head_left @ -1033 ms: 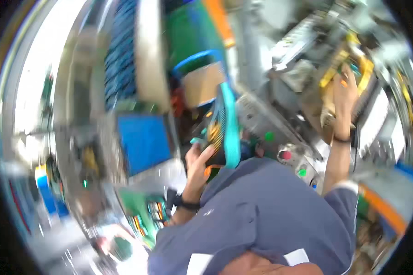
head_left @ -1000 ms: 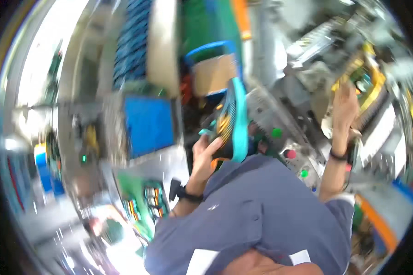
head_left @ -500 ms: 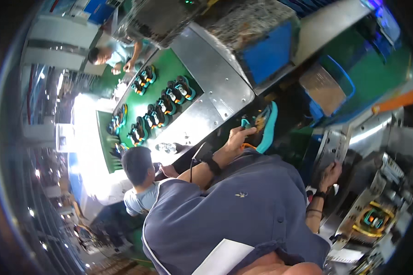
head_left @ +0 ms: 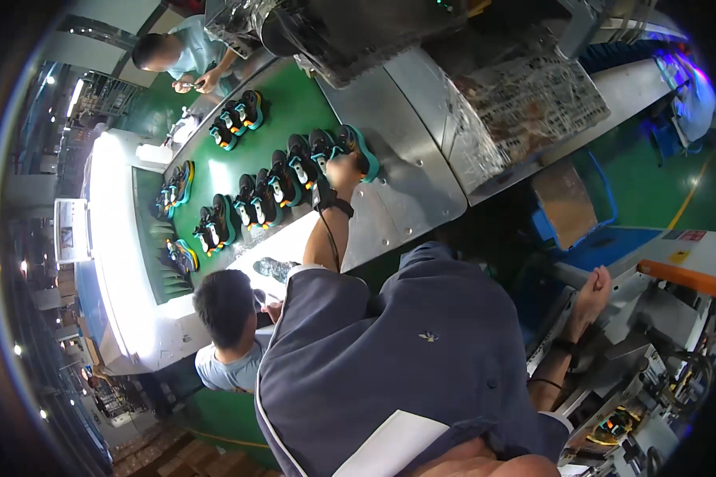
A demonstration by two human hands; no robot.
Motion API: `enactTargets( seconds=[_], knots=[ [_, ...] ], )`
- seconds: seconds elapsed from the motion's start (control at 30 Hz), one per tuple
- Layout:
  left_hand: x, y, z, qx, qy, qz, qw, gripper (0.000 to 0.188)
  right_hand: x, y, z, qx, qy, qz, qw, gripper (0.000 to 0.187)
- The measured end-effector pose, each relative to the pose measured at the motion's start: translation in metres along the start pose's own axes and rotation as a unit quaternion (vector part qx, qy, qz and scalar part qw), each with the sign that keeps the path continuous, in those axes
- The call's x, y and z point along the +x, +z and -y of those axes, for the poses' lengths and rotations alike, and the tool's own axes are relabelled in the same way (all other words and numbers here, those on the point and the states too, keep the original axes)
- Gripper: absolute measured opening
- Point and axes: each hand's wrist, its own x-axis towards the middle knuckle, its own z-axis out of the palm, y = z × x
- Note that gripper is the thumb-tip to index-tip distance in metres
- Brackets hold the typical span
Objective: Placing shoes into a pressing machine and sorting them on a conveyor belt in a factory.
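My left hand [head_left: 342, 176] reaches forward to the right end of a row of sports shoes and is closed on the near end of a black shoe with a teal sole [head_left: 361, 149]. Its fingers are blurred and partly hidden against the shoe. Beside that shoe, several matching black shoes [head_left: 282, 181] with teal and orange soles stand in a slanting row on the green conveyor belt [head_left: 286, 103]. Out to my right, my right hand [head_left: 590, 296] hangs above the machine side, its fingers loosely bent and nothing visible in them.
A metal plate [head_left: 414, 143] adjoins the belt. One co-worker [head_left: 227, 318] sits close on my left, another [head_left: 175, 52] across the belt. A blue-framed stool [head_left: 569, 203] stands ahead right, near an orange bar [head_left: 684, 280]. Machinery [head_left: 620, 421] lies at my lower right.
My left hand has carried the shoe from in front of my body forward and left to the row's end. My right hand has risen off the machine's metal edge. The view has shifted.
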Motion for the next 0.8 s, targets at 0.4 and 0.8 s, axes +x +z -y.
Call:
enactTargets(
  seconds=[0.4,0.8],
  knots=[
    [0.176,-0.152,-0.192,0.269,0.535,-0.220,0.770,0.007,0.080,0.074,0.197,0.115,-0.129,0.017,0.985,0.015],
    [-0.013,0.056,-0.576,0.393,0.592,0.103,0.696,0.080,0.120,0.163,0.315,0.160,-0.307,0.049,0.937,0.016]
  ],
)
